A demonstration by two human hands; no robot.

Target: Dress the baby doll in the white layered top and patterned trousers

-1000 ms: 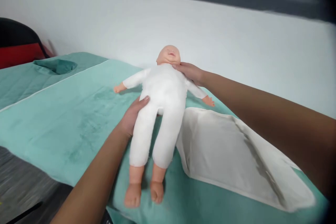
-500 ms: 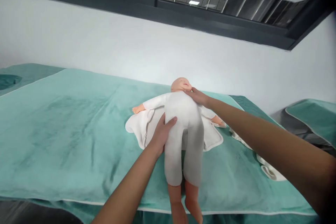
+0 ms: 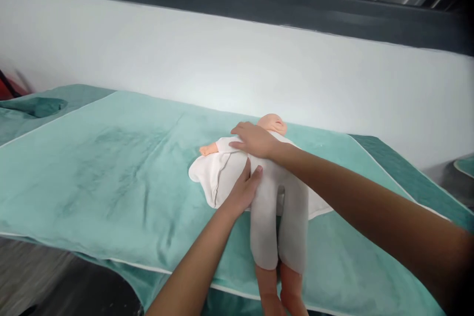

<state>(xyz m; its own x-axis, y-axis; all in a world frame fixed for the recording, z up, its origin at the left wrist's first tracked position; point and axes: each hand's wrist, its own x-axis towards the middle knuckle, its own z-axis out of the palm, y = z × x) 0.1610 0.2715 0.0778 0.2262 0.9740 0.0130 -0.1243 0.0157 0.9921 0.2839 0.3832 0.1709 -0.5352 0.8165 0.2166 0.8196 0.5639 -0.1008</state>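
Observation:
A baby doll (image 3: 279, 177) in white clothing lies on its back, feet toward me and head at the far side. My left hand (image 3: 246, 190) holds its hip from the left, thumb on top and part of the fingers hidden against its side. Across the doll's chest and left-side shoulder rests my right hand (image 3: 255, 139), its fingers and thumb spread apart. A white cloth garment (image 3: 207, 173) is spread out beneath the doll. One doll arm reaches out to the left; the other is hidden behind my right forearm.
A teal padded cover (image 3: 111, 173) with white piping spreads over the table. Behind it rises a white wall (image 3: 166, 59) with a dark-framed barred window (image 3: 333, 15). Something red (image 3: 9, 89) shows at the far left. Dark floor (image 3: 66, 276) lies at the lower left.
My right hand has moved left from beside the doll's head and neck to its chest and shoulder. My left hand stays at the hip. The view has shifted left and downward.

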